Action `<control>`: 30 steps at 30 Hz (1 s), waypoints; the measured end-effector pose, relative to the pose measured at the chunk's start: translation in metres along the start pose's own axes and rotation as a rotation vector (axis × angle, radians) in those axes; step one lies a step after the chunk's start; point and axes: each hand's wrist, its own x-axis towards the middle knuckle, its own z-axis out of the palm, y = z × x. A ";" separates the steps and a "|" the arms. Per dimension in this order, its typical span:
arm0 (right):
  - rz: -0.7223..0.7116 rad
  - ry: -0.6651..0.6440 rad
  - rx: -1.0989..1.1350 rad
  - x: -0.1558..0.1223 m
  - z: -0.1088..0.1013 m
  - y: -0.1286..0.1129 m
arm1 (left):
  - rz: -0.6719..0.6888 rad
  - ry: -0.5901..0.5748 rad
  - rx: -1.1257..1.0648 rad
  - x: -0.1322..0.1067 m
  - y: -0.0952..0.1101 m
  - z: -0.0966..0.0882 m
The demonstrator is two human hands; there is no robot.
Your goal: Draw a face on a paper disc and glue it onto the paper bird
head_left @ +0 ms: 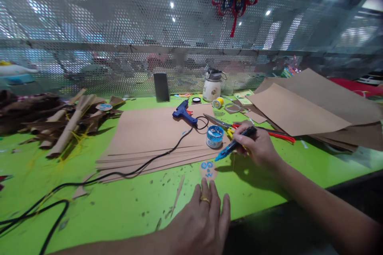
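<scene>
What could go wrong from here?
Smear: the left hand has its fingertips at the near edge of the small disc, close to its blue marks; if wet (can't tell), they might smudge.
Spill: the open paint jar stands near the right hand; a knock could tip it.
Stray mark: the blue-tipped pen hovers beside the disc; a slip may spoil it.

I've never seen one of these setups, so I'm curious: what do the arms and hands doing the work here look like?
They are a person's own, not machine parts. The left hand wears a gold-coloured ring on one finger. The right hand shows no ring, though some fingers are partly hidden. No gloves or sleeves are in view.
</scene>
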 end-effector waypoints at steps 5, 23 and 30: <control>-0.057 0.252 0.145 0.005 -0.005 -0.018 | 0.093 0.000 0.015 -0.001 -0.004 0.000; -0.086 0.195 0.172 0.010 -0.005 -0.009 | 0.098 -0.073 -0.032 0.000 -0.007 -0.008; -0.146 0.239 -0.063 0.033 -0.014 -0.008 | 0.088 0.042 0.052 -0.002 -0.008 0.003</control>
